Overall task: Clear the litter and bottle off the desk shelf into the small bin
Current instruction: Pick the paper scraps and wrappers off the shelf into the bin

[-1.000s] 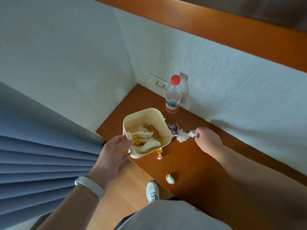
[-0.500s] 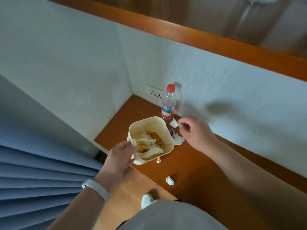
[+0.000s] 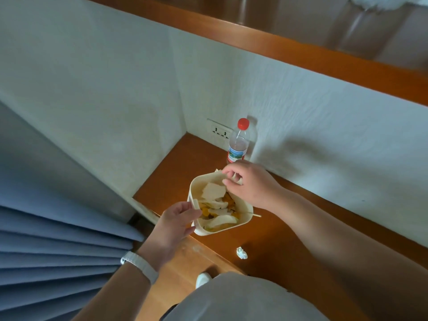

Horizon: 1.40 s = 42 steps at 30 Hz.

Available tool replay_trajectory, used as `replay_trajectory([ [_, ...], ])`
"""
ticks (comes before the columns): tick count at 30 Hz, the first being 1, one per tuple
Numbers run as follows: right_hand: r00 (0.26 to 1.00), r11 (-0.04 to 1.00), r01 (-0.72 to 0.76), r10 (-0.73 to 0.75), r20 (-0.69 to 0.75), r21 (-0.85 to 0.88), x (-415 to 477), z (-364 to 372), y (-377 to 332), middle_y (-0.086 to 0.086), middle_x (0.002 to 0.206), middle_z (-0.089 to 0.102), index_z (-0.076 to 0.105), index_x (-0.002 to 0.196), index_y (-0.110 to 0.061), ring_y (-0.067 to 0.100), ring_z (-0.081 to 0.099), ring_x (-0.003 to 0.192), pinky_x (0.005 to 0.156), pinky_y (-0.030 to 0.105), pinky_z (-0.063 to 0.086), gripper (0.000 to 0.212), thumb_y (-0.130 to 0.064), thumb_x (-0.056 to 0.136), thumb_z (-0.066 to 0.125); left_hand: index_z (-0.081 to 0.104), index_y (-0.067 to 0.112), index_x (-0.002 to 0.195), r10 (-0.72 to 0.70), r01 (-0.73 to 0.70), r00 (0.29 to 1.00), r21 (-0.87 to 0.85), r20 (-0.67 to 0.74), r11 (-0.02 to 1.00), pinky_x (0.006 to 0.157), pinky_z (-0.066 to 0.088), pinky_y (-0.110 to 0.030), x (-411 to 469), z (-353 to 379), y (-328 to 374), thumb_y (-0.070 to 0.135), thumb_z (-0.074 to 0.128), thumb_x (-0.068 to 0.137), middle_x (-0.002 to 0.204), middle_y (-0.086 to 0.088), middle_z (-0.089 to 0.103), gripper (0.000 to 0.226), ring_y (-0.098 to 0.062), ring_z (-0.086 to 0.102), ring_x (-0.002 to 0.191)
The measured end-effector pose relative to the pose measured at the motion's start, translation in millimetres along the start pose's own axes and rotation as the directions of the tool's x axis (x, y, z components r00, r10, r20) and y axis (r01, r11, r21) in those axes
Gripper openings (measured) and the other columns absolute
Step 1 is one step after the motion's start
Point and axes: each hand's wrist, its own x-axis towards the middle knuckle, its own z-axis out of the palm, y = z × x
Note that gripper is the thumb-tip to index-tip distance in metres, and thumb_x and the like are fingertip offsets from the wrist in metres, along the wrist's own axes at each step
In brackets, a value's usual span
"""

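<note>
The cream bin [image 3: 240,222], full of white and orange scraps, is gripped at its rim by the left hand [image 3: 176,224] over the bench [image 3: 289,246] edge. White paper [image 3: 213,191] hangs from the right hand [image 3: 247,184] fingers above it; the red-capped clear bottle [image 3: 238,141] stands upright by the wall

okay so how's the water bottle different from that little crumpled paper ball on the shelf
The water bottle stands upright by the wall, near the socket; the crumpled paper ball lies near the shelf's front edge. The bottle is tall, clear and red-capped; the ball is small, white and shapeless. Both sit on the shelf, outside the bin, neither touched by a hand.
</note>
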Motion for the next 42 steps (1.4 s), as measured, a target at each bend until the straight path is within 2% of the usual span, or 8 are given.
replay_trajectory([
  [7,0.979,0.980,-0.190,0.186,-0.081,-0.050,-4,1,60,-0.013,0.093,0.056,0.065,0.110,-0.019,0.009,0.056,0.081,0.071,0.028,0.051,0.019,-0.025,0.092,0.062,0.070,0.014,0.113,-0.026,0.025,0.999,-0.026,-0.048,0.999,0.107,0.053,-0.047,15,-7,4,0.021,0.068,0.096,0.115,-0.007,0.077,0.018,-0.023,0.069,0.117],
  [12,0.925,0.906,-0.362,0.379,0.040,-0.220,-8,34,125,-0.002,0.118,0.060,0.059,0.124,-0.021,0.015,0.060,0.097,0.075,0.024,0.048,0.033,-0.030,0.092,0.059,0.069,0.013,0.112,-0.052,0.049,0.993,-0.033,-0.103,0.998,0.108,0.052,-0.048,22,-6,9,0.017,0.068,0.096,0.116,-0.011,0.075,0.016,-0.025,0.068,0.115],
  [18,0.933,0.898,-0.307,0.350,0.089,-0.316,-13,76,155,-0.002,0.115,0.057,0.058,0.123,-0.023,0.014,0.059,0.095,0.078,0.026,0.052,0.038,-0.040,0.089,0.063,0.069,0.011,0.112,-0.060,0.053,0.989,-0.056,-0.135,0.997,0.106,0.052,-0.045,23,-3,15,0.015,0.064,0.098,0.114,-0.011,0.075,0.015,-0.024,0.069,0.112],
  [22,0.940,0.908,-0.275,0.323,0.109,-0.317,-12,91,158,-0.003,0.105,0.058,0.063,0.116,-0.023,0.012,0.057,0.089,0.074,0.026,0.053,0.030,-0.032,0.088,0.065,0.069,0.010,0.113,-0.063,0.051,0.985,-0.078,-0.161,0.996,0.104,0.053,-0.044,21,-3,16,0.015,0.063,0.099,0.112,-0.011,0.075,0.017,-0.023,0.069,0.110],
  [29,0.926,0.895,-0.311,0.361,0.109,-0.319,-17,91,152,-0.003,0.102,0.062,0.064,0.113,-0.019,0.010,0.052,0.076,0.063,0.022,0.041,0.022,-0.021,0.093,0.057,0.068,0.011,0.112,-0.045,0.032,0.986,-0.080,-0.161,0.996,0.105,0.052,-0.045,17,-5,17,0.015,0.062,0.100,0.114,-0.010,0.075,0.015,-0.024,0.068,0.113],
  [32,0.909,0.869,-0.364,0.409,0.073,-0.336,-25,83,146,-0.004,0.105,0.064,0.062,0.117,-0.021,0.008,0.055,0.079,0.066,0.020,0.047,0.023,-0.028,0.095,0.057,0.068,0.011,0.112,-0.028,0.019,0.989,-0.064,-0.143,0.998,0.107,0.051,-0.046,13,-6,15,0.016,0.062,0.100,0.114,-0.011,0.074,0.015,-0.024,0.067,0.113],
  [38,0.875,0.846,-0.473,0.483,-0.021,-0.247,-38,56,127,-0.009,0.095,0.058,0.062,0.111,-0.020,0.009,0.056,0.078,0.066,0.019,0.046,0.018,-0.027,0.095,0.056,0.070,0.013,0.112,0.016,-0.021,0.995,-0.053,-0.098,0.998,0.109,0.051,-0.049,6,-9,6,0.019,0.066,0.098,0.117,-0.010,0.076,0.016,-0.026,0.067,0.117],
  [42,0.891,0.881,-0.454,0.447,-0.078,-0.136,-38,35,95,-0.004,0.093,0.062,0.063,0.102,-0.020,0.011,0.059,0.078,0.068,0.025,0.051,0.010,-0.022,0.092,0.060,0.070,0.015,0.114,0.027,-0.030,0.997,-0.036,-0.074,0.999,0.107,0.053,-0.048,2,-12,1,0.023,0.069,0.095,0.119,-0.008,0.075,0.021,-0.025,0.067,0.119],
])
